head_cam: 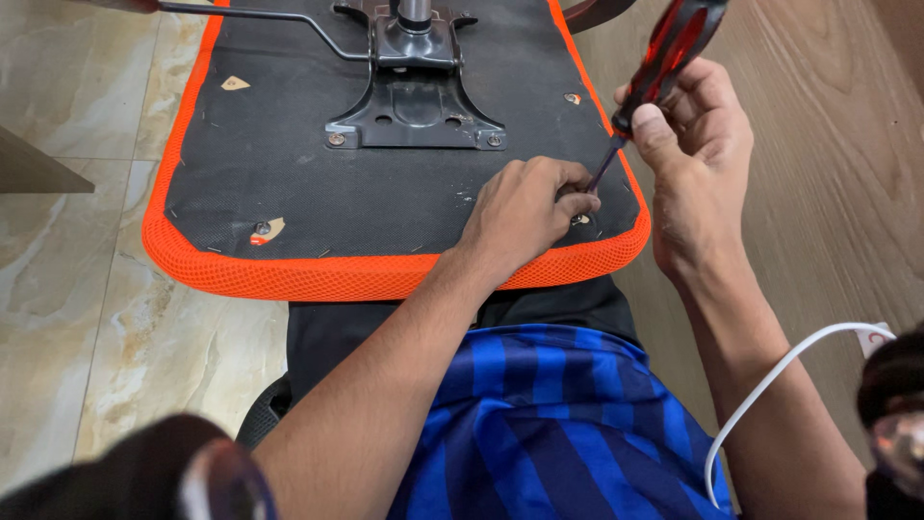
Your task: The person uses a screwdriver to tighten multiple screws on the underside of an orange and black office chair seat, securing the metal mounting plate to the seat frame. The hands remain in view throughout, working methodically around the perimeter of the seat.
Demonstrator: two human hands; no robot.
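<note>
An upturned chair seat (289, 173) with a black underside and orange mesh rim lies across my lap. My right hand (698, 154) grips a red-and-black screwdriver (664, 58), tilted, its shaft running down to a hole near the seat's front right corner. My left hand (525, 207) rests on the seat with its fingers pinched around the screwdriver's tip; the screw itself is hidden by those fingers. A black metal mounting plate (416, 111) with a lever rod is bolted to the seat's middle.
Marble floor tiles (58, 289) spread out on the left and a wooden surface (828, 193) lies on the right. A white cable (770, 385) curves beside my right arm. Open screw holes show at the seat's left side (262, 229).
</note>
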